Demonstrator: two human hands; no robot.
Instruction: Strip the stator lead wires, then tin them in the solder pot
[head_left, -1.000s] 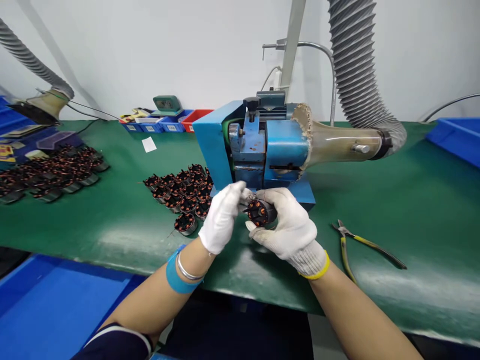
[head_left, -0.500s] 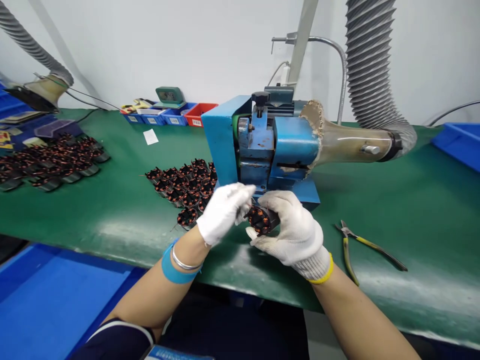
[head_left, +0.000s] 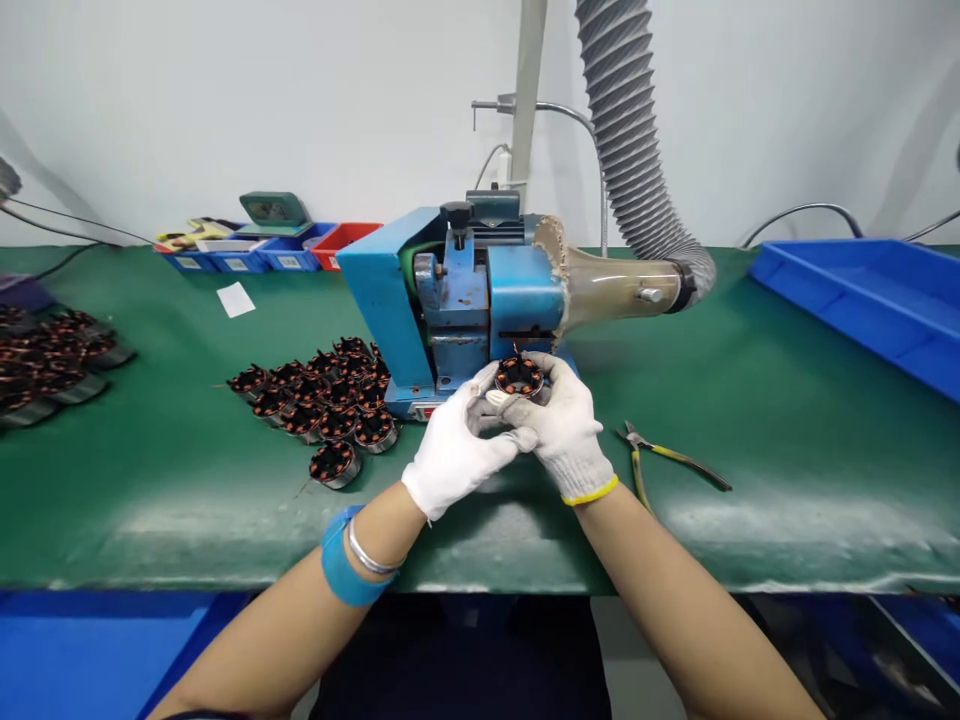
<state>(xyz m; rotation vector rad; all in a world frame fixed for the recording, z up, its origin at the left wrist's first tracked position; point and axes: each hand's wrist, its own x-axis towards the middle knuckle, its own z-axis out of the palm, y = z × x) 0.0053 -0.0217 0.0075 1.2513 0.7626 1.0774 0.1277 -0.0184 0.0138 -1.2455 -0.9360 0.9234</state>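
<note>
Between my gloved hands is a motor stator (head_left: 519,376), a black ring with copper windings and a thin wire sticking up at its far side. My right hand (head_left: 559,415) grips it from the right, thumb across the near side. From the left, my left hand (head_left: 469,430) curls around it, its fingers closed against the stator and the right glove. Both hands are just in front of the blue belt machine (head_left: 457,310). More wound stators (head_left: 330,395) stand grouped to the left of the machine, one (head_left: 334,465) nearest my left wrist.
Yellow-handled cutters (head_left: 667,455) lie right of my hands. A blue tray (head_left: 870,300) sits at the far right. Small blue and red bins (head_left: 289,250) line the wall, with a paper slip (head_left: 235,299) before them. A grey hose (head_left: 630,140) joins the machine. Another stator pile (head_left: 60,370) is at far left.
My view has turned right. Both hands have moved up and forward toward the machine with the stator, which is now turned with its open face up. My left hand has closed in under it.
</note>
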